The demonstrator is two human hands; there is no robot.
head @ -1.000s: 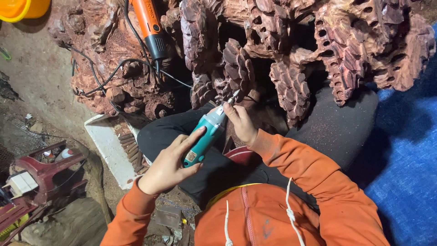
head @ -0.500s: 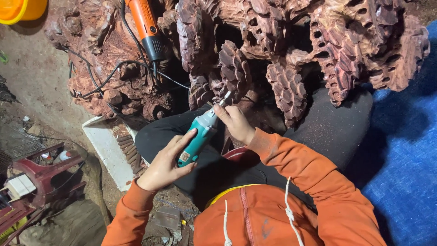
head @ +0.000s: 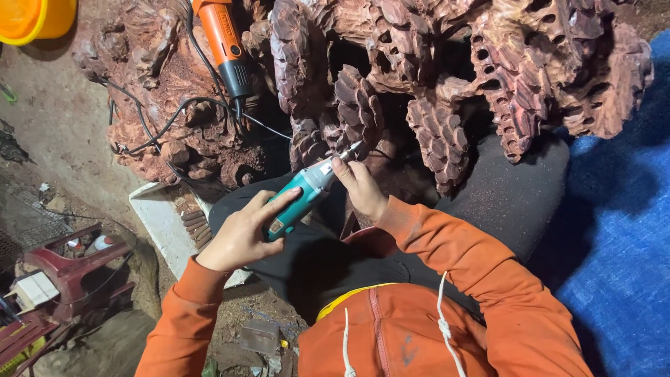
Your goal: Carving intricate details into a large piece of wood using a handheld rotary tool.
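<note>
Here is the teal rotary carving tool [head: 300, 199], slanted up and to the right, its thin bit aimed straight into the reddish-brown carved wood sculpture [head: 447, 77]. The left hand [head: 241, 234] is wrapped round the rear of the tool's body, fingers curled over the top, thumb beneath: that is the power grip, carrying the weight and setting the angle. The right hand [head: 359, 185] is up front, fingertips pinched narrowly at the silver nose just behind the bit, the way one holds a pen, which looks meant for fine steering of the tip. The bit sits right at a scaled, layered lobe of the carving, touching or just short of it; I cannot tell which.

The tool is held low, over the person's dark-trousered lap, and both orange sleeves [head: 453, 244] are drawn in close to the body, probably bracing the arms for steadier work. The sculpture looms directly ahead, so its deep hollows face the worker.

Up on the left part of the wood lies an orange-and-black power tool [head: 223, 42], laid flat with its black cable [head: 160, 126] looping down over the wood, parked within reach. A white tray [head: 157, 216] sits on the dirt floor beside the left knee. A dark red plastic stool [head: 70, 265] stands at lower left, a yellow bucket [head: 35, 17] in the top corner, and a blue tarp [head: 621, 244] covers the ground on the right.
</note>
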